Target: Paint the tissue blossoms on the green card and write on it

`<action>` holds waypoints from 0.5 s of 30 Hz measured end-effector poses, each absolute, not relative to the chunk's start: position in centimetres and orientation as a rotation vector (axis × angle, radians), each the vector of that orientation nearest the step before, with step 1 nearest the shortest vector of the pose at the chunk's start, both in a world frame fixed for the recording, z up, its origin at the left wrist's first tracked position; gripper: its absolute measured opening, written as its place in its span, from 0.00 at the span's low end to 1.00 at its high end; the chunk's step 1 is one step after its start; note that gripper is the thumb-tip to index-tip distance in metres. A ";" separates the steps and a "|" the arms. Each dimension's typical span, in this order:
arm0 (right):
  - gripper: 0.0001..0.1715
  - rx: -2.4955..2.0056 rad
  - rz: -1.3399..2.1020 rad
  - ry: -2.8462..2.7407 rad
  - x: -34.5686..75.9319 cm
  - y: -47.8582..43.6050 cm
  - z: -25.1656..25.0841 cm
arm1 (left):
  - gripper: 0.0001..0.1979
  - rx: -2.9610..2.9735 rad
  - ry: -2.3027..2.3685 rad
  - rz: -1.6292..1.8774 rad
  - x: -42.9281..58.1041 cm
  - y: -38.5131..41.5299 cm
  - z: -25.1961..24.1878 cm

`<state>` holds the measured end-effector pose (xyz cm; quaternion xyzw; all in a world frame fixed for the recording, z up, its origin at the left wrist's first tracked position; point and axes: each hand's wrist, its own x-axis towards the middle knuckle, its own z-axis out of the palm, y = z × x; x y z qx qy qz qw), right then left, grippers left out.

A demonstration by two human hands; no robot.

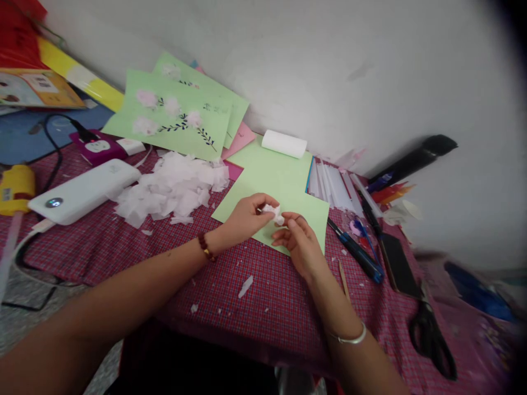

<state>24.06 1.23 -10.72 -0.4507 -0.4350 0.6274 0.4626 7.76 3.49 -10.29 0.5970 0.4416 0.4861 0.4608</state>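
My left hand point(247, 218) pinches a small crumpled piece of white tissue paper point(272, 211) between thumb and fingers. From the other side, the thumb and index finger of my right hand point(302, 241) close on the same tissue, its other fingers curled loosely below. Both hands are over a light green paper sheet point(280, 181) on the table. To the left lies a heap of torn white tissue pieces point(173, 186). Behind the heap lean green sheets point(185, 118) with pale tissue flowers and dark painted leafy stems.
A white roll point(284, 144) lies against the wall. At left are a white power bank point(84, 192), a purple socket block point(96, 147) and a yellow tool point(17, 189). On the right are a blue-black pen-like cutter point(358, 252), a dark phone point(398, 263) and black scissors point(430, 332). Tissue scraps point(246, 287) dot the checked cloth.
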 end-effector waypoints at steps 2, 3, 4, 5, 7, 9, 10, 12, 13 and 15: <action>0.15 -1.125 1.558 -1.060 24.0 1.3 -10.9 | 0.14 1.540 1.050 1.199 8.3 3.1 -10.4; 0.14 -1.126 1.538 -1.055 23.9 1.3 -11.0 | 0.15 1.540 1.040 1.208 8.5 2.9 -10.4; 0.13 -1.121 1.509 -1.048 24.0 1.4 -11.1 | 0.14 1.536 1.048 1.220 8.6 2.8 -10.4; 0.12 -1.112 1.483 -1.045 24.0 1.5 -11.1 | 0.11 1.531 1.075 1.228 8.7 2.7 -10.4; 0.11 -1.098 1.441 -1.068 24.2 1.5 -11.2 | 0.03 1.517 1.125 1.210 8.5 2.8 -10.2; 0.09 -1.107 1.407 -1.128 24.3 1.5 -11.2 | 0.06 1.466 1.130 1.170 8.1 2.9 -10.0; 0.08 -1.120 1.386 -1.158 24.3 1.5 -11.2 | 0.08 1.419 1.111 1.155 7.9 3.0 -9.8; 0.08 -1.141 1.345 -1.194 24.3 1.4 -11.3 | 0.11 1.333 1.054 1.139 7.6 3.0 -9.6; 0.09 -1.148 1.328 -1.202 24.3 1.3 -11.3 | 0.11 1.319 1.038 1.138 7.6 3.0 -9.5; 0.10 -1.167 1.301 -1.210 24.3 1.3 -11.3 | 0.10 1.378 1.052 1.153 7.6 2.9 -9.3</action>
